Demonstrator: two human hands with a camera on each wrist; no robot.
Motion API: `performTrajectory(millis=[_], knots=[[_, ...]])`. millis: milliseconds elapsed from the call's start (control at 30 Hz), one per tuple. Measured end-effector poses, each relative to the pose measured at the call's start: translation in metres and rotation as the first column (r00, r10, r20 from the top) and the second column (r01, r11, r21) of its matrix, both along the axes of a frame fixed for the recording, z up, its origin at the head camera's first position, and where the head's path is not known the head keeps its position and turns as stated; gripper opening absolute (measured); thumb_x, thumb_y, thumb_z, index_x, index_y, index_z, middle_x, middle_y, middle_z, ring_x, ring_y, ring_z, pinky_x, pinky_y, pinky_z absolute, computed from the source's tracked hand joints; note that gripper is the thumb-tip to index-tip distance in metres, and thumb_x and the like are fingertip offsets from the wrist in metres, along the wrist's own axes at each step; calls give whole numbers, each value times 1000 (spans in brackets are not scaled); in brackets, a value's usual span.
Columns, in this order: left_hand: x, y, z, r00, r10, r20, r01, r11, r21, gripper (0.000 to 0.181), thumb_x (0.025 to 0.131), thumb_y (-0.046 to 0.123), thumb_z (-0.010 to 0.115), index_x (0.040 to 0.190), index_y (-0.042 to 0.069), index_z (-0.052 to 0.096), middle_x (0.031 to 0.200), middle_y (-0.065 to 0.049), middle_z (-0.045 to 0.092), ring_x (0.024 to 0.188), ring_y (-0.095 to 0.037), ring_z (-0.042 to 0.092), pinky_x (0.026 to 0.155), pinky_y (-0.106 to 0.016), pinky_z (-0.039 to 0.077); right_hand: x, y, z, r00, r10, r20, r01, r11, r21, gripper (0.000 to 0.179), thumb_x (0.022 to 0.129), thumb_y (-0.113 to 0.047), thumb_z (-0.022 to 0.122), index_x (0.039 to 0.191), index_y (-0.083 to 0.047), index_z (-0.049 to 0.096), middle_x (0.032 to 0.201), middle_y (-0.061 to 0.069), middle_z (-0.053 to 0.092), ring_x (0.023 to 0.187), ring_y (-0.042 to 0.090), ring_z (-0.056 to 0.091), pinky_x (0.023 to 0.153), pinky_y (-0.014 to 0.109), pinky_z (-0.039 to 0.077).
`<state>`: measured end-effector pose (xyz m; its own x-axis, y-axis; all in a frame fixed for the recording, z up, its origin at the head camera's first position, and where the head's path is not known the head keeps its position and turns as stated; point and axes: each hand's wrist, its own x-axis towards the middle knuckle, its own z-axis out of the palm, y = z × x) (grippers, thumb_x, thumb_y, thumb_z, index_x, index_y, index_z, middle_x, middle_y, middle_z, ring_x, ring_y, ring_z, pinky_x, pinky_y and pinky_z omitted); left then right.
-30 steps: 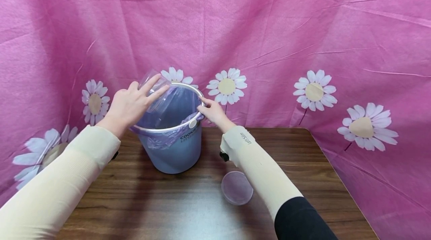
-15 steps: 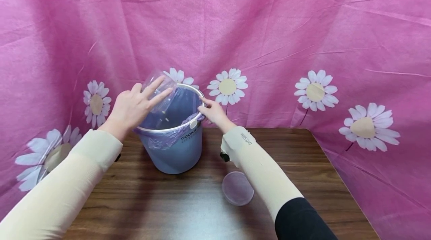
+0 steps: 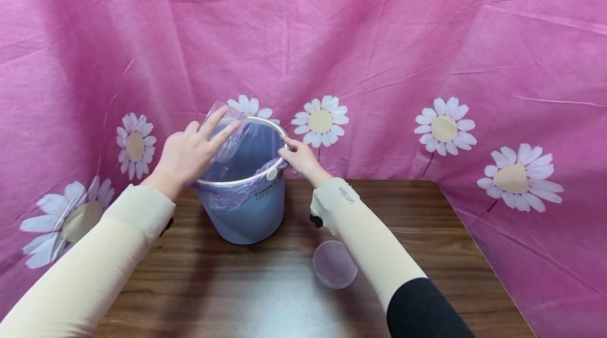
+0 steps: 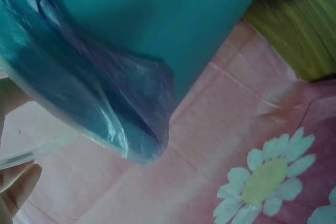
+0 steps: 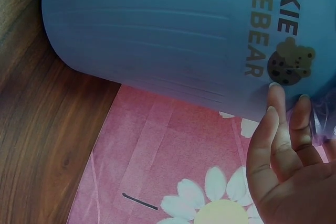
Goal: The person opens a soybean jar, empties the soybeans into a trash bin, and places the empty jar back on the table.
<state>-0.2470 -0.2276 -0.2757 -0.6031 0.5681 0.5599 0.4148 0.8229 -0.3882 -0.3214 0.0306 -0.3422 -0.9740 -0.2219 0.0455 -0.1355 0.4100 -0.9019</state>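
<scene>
A blue trash can (image 3: 246,222) with a white rim stands on the table, lined with a thin purple bag (image 3: 232,196) folded over its edge. Over its opening, my left hand (image 3: 187,153) grips a clear plastic tub (image 3: 232,138), tilted with its mouth toward the inside. In the left wrist view, fingers (image 4: 23,184) hold the tub (image 4: 44,129) by its rim side. My right hand (image 3: 301,158) pinches the can's rim and bag at the right. The right wrist view shows that hand (image 5: 289,166) beside the can's printed bear (image 5: 291,61). The can's bottom inside is hidden.
A round translucent lid (image 3: 334,265) lies on the brown wooden table (image 3: 265,301), beside my right forearm. Behind the table hangs a pink cloth (image 3: 379,38) with printed white daisies.
Half a second ago small pale bits showed below the tub, inside the can; now none show there. My left hand shifted slightly with the tub. The right hand stays on the rim.
</scene>
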Motion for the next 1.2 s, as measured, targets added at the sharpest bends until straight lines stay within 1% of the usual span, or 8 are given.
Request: performTrajectory(millis=[133, 300, 567, 667, 800, 933, 1100, 1200], knots=[[0, 3, 0, 999, -2, -41, 6, 996, 94, 97, 65, 19, 90, 149, 21, 40, 153, -16, 38, 85, -40, 51, 45, -48, 50, 1, -1, 2, 1000, 9, -10, -9, 999, 32, 55, 98, -27, 57, 151, -26, 43, 98, 12, 61, 52, 11, 56, 46, 22, 45], [0, 9, 1, 995, 9, -98, 10, 981, 196, 104, 60, 30, 93, 147, 14, 40, 147, -20, 42, 89, -44, 48, 48, -50, 49, 2, -1, 3, 999, 31, 8, -31, 999, 30, 56, 99, -32, 56, 153, -27, 39, 97, 11, 59, 51, 10, 57, 45, 22, 45], [6, 14, -1, 997, 73, -17, -65, 960, 272, 113, 59, 49, 91, 148, 7, 36, 145, -22, 45, 94, -46, 52, 59, -54, 53, 5, 4, 3, 999, 35, 0, -35, 999, 39, 64, 97, -47, 59, 153, -26, 37, 100, 10, 58, 59, 12, 53, 51, 23, 48], [8, 14, -2, 997, 70, -12, -63, 951, 304, 115, 58, 56, 89, 147, 5, 37, 143, -22, 47, 93, -45, 55, 58, -54, 53, 6, 9, 5, 1000, 25, 1, -25, 1000, 15, 68, 95, -50, 59, 154, -25, 36, 99, 12, 61, 61, 14, 54, 52, 25, 49], [11, 17, 0, 998, 46, -33, -31, 933, 359, 117, 56, 64, 85, 146, 6, 39, 139, -21, 51, 93, -44, 58, 55, -55, 52, 7, 17, 11, 1000, 9, -1, -9, 1000, -16, 68, 96, -50, 58, 154, -23, 36, 100, 16, 63, 65, 15, 60, 55, 25, 52], [15, 25, 3, 1000, 28, -9, -21, 896, 444, 117, 55, 67, 83, 146, 8, 39, 137, -18, 54, 101, -43, 61, 62, -57, 53, 9, 26, 18, 999, -16, -36, 16, 1000, -12, 64, 97, -48, 57, 152, -20, 40, 105, 16, 64, 69, 15, 64, 57, 26, 53], [27, 39, 5, 994, 14, 107, -73, 819, 569, 119, 54, 66, 85, 147, 10, 36, 130, -19, 56, 101, -41, 62, 68, -59, 53, 15, 38, 23, 998, -44, -52, 41, 998, -54, 61, 96, -47, 59, 150, -21, 43, 101, 14, 66, 71, 15, 66, 63, 27, 57], [36, 47, 4, 989, -11, 149, -85, 784, 615, 121, 54, 63, 88, 150, 13, 33, 127, -21, 56, 100, -41, 61, 77, -59, 53, 20, 45, 26, 997, -53, -62, 46, 994, -102, 60, 96, -44, 60, 149, -19, 45, 103, 17, 69, 72, 16, 68, 68, 30, 60]])
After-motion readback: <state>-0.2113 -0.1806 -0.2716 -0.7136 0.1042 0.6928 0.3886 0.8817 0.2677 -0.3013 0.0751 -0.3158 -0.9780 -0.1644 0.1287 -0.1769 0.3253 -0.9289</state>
